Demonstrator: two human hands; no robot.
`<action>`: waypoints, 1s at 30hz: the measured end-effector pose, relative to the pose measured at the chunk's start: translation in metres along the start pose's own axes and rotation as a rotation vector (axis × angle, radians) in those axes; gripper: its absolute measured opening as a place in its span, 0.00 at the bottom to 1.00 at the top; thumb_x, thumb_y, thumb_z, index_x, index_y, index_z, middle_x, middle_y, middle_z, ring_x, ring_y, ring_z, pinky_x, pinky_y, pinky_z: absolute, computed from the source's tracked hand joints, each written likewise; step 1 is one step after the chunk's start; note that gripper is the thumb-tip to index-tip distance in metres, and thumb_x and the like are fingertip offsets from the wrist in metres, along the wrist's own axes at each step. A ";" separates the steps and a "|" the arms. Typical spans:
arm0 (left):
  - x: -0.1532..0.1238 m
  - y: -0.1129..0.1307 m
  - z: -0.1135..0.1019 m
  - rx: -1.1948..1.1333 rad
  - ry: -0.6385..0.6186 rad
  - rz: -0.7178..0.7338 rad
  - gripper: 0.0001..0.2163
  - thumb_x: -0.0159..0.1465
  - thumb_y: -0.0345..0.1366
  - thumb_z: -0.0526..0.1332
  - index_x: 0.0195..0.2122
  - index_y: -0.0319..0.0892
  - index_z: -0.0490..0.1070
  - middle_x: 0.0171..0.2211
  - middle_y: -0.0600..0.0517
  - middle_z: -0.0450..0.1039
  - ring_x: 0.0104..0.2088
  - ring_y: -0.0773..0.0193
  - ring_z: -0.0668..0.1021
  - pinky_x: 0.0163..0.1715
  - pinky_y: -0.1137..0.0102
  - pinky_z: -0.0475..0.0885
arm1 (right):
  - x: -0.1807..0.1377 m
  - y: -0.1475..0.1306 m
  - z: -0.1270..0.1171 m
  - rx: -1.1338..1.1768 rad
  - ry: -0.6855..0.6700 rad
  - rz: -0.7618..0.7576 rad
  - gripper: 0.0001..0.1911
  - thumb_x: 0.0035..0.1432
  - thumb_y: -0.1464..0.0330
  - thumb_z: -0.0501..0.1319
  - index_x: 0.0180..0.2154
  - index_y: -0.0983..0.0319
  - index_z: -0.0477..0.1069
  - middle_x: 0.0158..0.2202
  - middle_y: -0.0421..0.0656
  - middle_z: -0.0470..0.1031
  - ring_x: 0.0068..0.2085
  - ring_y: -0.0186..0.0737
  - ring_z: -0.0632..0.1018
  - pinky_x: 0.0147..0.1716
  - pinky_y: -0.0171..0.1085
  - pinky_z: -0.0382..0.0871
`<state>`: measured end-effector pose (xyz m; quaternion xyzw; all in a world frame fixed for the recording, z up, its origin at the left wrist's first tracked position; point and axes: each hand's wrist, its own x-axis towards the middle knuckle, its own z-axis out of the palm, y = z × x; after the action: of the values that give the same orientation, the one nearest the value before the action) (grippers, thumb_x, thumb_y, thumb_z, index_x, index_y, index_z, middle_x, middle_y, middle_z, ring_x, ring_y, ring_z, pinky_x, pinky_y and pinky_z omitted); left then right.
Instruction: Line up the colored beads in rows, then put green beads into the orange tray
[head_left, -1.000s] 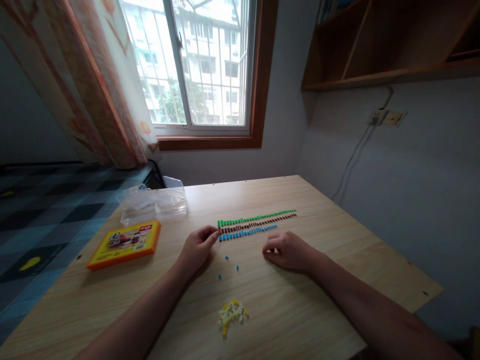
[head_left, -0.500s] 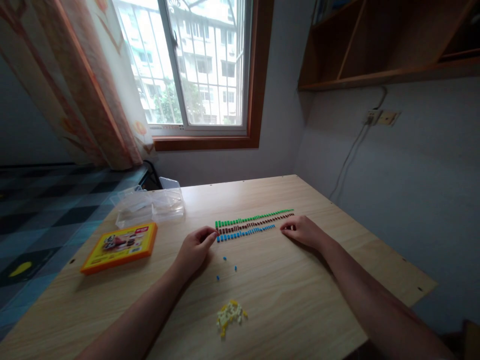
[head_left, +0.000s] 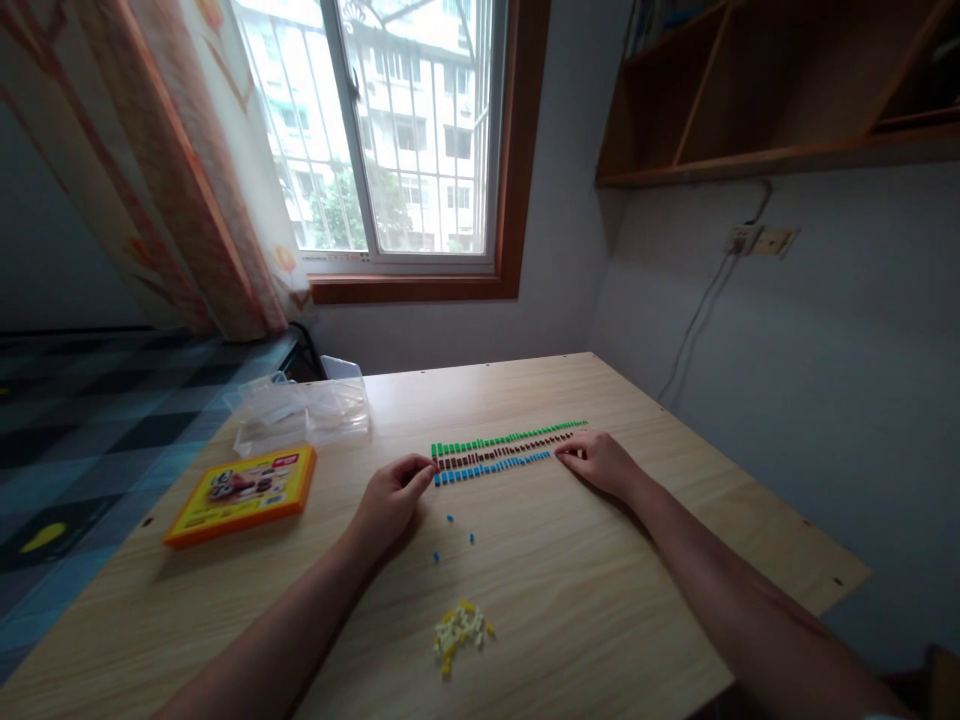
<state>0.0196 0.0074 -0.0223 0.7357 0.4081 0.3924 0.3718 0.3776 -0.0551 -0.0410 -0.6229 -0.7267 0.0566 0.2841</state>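
Three rows of small blocks run side by side across the table: a green row (head_left: 495, 439), a brown row (head_left: 502, 451) and a blue row (head_left: 491, 467). My left hand (head_left: 394, 495) rests at the rows' left end, fingers curled and thumb and forefinger together beside the brown and blue blocks. At the right end of the blue row, my right hand (head_left: 606, 465) has its fingertips pinched; anything between them is too small to make out. It covers the end of the brown row. Three loose blue blocks, one of them a blue block (head_left: 450, 518), lie nearer to me.
A pile of cream and yellow blocks (head_left: 461, 632) lies at the near middle of the wooden table (head_left: 600, 620). An orange-yellow box (head_left: 240, 497) and clear plastic trays (head_left: 304, 412) are on the left. A shelf (head_left: 750, 165) hangs on the right wall.
My right hand has shifted slightly left, closer to the end of the blue row. My left hand stays in place, and the view has tilted slightly.
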 end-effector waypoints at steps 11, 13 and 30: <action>0.000 -0.003 0.001 0.014 0.001 0.005 0.15 0.59 0.48 0.62 0.30 0.41 0.78 0.30 0.50 0.80 0.34 0.57 0.78 0.37 0.67 0.71 | 0.001 -0.008 0.004 -0.027 -0.006 0.019 0.12 0.63 0.66 0.60 0.40 0.58 0.83 0.38 0.44 0.82 0.39 0.42 0.80 0.40 0.37 0.70; 0.000 -0.003 0.001 0.012 -0.002 0.007 0.15 0.59 0.48 0.62 0.30 0.41 0.78 0.30 0.50 0.80 0.34 0.57 0.78 0.38 0.67 0.71 | 0.001 -0.007 0.005 -0.025 -0.005 0.019 0.12 0.63 0.65 0.61 0.40 0.57 0.83 0.38 0.44 0.82 0.39 0.42 0.80 0.40 0.37 0.71; 0.000 -0.003 0.001 0.009 -0.002 0.008 0.15 0.59 0.48 0.61 0.30 0.41 0.77 0.30 0.50 0.80 0.34 0.57 0.78 0.38 0.66 0.70 | 0.001 -0.002 0.007 0.018 0.019 -0.023 0.11 0.63 0.66 0.61 0.39 0.57 0.83 0.37 0.44 0.83 0.37 0.42 0.80 0.38 0.36 0.70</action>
<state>0.0198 0.0080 -0.0251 0.7392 0.4067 0.3914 0.3674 0.3725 -0.0526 -0.0452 -0.6126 -0.7304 0.0537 0.2973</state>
